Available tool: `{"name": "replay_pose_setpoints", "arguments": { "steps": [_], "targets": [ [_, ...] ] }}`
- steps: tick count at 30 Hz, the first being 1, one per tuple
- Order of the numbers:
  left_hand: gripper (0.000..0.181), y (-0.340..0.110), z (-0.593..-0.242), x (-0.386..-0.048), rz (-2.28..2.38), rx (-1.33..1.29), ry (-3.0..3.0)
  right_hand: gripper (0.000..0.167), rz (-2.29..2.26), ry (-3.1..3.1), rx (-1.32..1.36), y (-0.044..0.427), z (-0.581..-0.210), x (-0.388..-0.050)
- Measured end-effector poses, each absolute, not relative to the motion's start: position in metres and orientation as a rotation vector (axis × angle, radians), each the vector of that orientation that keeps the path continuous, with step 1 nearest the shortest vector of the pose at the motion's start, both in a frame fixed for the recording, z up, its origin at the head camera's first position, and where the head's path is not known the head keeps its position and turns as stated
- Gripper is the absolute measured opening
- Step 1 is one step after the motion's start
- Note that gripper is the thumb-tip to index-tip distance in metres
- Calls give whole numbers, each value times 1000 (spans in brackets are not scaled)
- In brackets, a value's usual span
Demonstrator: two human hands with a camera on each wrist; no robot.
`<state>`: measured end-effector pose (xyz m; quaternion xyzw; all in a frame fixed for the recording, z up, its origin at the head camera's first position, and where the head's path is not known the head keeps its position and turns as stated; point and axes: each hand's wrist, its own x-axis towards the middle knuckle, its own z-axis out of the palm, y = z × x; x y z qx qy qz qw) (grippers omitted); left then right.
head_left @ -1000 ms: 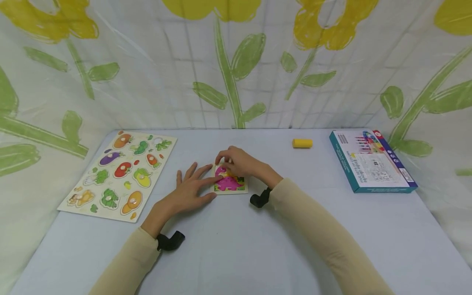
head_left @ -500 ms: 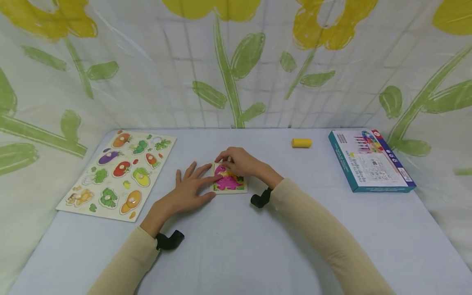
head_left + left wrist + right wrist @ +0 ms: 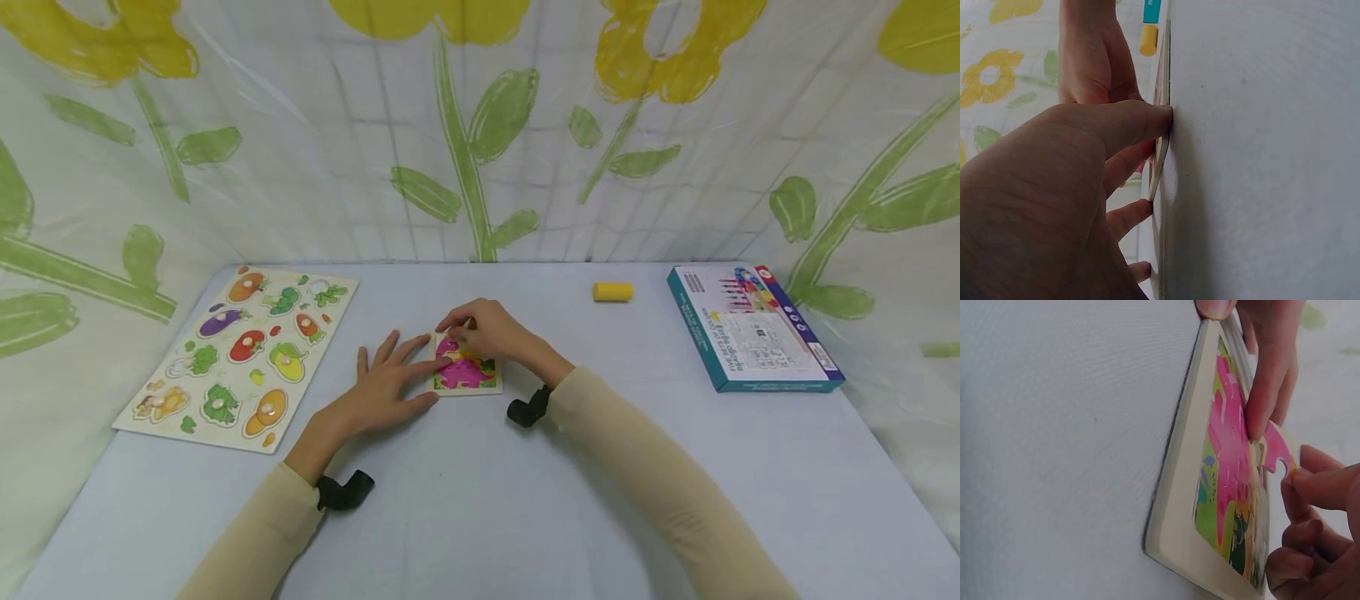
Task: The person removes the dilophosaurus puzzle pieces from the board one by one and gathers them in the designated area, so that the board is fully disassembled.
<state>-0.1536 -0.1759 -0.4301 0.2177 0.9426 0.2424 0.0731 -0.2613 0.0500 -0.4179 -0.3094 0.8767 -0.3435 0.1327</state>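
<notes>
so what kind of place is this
Probably a children's play area, judging by the dinosaur puzzle, the vegetable puzzle board and the flower-patterned sheet hanging behind.

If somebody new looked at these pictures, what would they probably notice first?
Probably the bright pink dinosaur puzzle near the middle of the white table, where the left hand touches it and the right hand pinches a pink piece. Next might come the large yellow flowers high on the backdrop behind the table, then the colourful vegetable board on the person's left.
</notes>
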Motion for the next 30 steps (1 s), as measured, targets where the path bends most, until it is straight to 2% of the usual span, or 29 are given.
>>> {"name": "replay_pose_setpoints", "arguments": {
  "steps": [11, 30],
  "targets": [
    [53, -177, -431, -155, 731, 649, 2824, 19, -1068, 2572, -839, 66, -415, -267],
    [54, -178, -433, -155, 736, 653, 2816, 21, -1034, 2482, -871, 122, -405, -273]
  ]
}}
